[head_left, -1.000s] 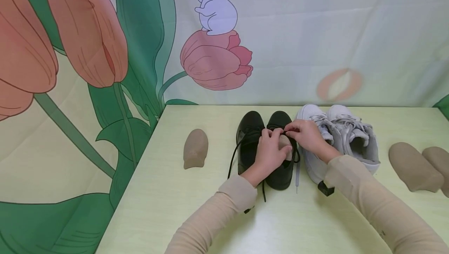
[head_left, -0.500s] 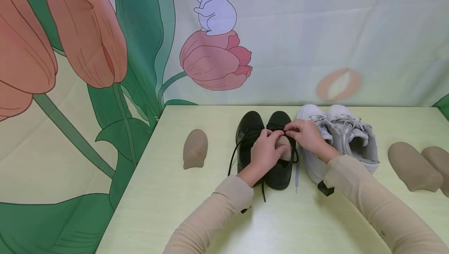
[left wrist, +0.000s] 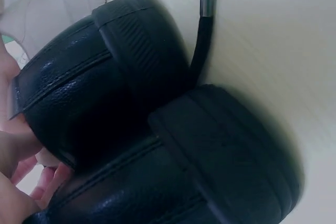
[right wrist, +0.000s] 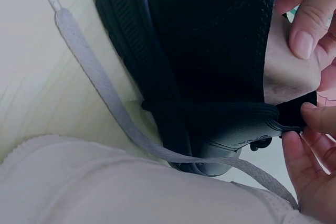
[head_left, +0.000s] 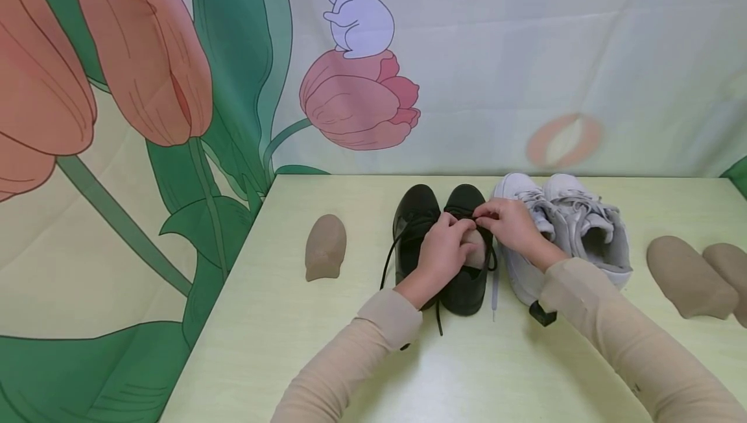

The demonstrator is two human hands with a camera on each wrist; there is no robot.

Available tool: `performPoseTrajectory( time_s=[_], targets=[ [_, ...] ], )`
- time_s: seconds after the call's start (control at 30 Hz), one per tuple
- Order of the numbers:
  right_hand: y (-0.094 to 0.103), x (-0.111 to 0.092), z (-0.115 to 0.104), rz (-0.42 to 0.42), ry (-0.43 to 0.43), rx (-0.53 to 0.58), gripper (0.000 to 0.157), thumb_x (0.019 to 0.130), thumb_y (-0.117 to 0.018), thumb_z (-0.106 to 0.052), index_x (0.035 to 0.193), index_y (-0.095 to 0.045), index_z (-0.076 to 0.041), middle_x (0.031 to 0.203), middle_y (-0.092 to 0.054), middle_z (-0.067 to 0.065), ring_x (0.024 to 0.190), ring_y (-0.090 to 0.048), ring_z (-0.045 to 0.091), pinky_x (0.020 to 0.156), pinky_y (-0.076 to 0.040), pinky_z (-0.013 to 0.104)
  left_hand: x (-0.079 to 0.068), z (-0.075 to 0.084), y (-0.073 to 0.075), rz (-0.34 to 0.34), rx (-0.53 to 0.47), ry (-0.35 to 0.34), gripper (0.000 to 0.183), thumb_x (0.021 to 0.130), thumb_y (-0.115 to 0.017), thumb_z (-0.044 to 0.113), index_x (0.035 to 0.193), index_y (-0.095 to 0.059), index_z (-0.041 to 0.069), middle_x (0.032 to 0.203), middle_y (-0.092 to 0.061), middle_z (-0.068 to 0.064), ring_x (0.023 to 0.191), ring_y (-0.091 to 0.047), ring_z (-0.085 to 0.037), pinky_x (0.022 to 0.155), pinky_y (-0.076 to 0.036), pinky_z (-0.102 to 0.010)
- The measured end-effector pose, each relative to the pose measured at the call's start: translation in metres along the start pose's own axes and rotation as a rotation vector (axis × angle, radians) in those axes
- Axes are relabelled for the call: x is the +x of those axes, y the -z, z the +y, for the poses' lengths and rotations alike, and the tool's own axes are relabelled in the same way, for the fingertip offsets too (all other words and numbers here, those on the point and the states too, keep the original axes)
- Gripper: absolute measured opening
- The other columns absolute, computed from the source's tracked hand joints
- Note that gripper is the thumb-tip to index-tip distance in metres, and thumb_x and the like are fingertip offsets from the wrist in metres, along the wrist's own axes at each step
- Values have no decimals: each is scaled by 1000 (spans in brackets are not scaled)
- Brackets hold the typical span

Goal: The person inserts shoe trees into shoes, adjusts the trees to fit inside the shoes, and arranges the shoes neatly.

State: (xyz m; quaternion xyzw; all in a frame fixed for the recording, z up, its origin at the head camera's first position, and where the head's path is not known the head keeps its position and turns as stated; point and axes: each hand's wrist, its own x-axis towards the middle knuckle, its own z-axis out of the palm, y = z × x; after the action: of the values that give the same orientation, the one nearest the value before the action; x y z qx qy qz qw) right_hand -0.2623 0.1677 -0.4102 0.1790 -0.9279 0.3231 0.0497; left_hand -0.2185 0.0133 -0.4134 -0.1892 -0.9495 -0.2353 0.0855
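Two black lace-up shoes stand side by side on the table, toes away from me. Inside the right-hand black shoe [head_left: 465, 296] sits a light brown moulded shoe insert [head_left: 475, 253], its rounded end showing in the opening. My left hand [head_left: 440, 251] has its thumb and fingers about that end, fingertips near the laces. My right hand [head_left: 513, 225] pinches the edge of the shoe's lace flap; in the right wrist view its fingertips [right wrist: 295, 153] are on the black flap. The other black shoe [head_left: 419, 201] lies partly beneath my left hand, a loose lace hanging at its side.
A pair of white laced shoes [head_left: 519, 270] stands close on the right, one grey-white lace [right wrist: 113, 95] trailing beside the black shoe. One loose brown insert [head_left: 325, 248] lies at the left; two more, one the nearer insert [head_left: 691, 277], lie at the right. A printed curtain [head_left: 484, 85] hangs behind the table.
My left hand has shifted slightly left, uncovering more of the insert, and its fingertips have moved a little lower. My right hand stays at the flap.
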Motion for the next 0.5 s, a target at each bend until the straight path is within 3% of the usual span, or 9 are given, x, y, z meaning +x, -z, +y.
performPoseTrajectory(
  time_s=[0.2,0.5],
  targets=[
    [0,0,-1,-4,0,14,15,82,-59,-5,93,-68,-1,92,-64,15,81,-61,29,69,-49,39,1,-1,-5,-3,24,-16,27,82,-62,23,108,-58,19,96,-50,-3,78,-54,-15,71,-46,-25],
    [0,0,0,7,6,17,13,82,-59,-5,92,-68,-3,91,-65,14,80,-61,28,67,-49,38,4,-7,-11,13,-16,-52,21,84,-59,20,105,-58,16,92,-49,-4,68,-52,-15,65,-45,-22]
  ],
)
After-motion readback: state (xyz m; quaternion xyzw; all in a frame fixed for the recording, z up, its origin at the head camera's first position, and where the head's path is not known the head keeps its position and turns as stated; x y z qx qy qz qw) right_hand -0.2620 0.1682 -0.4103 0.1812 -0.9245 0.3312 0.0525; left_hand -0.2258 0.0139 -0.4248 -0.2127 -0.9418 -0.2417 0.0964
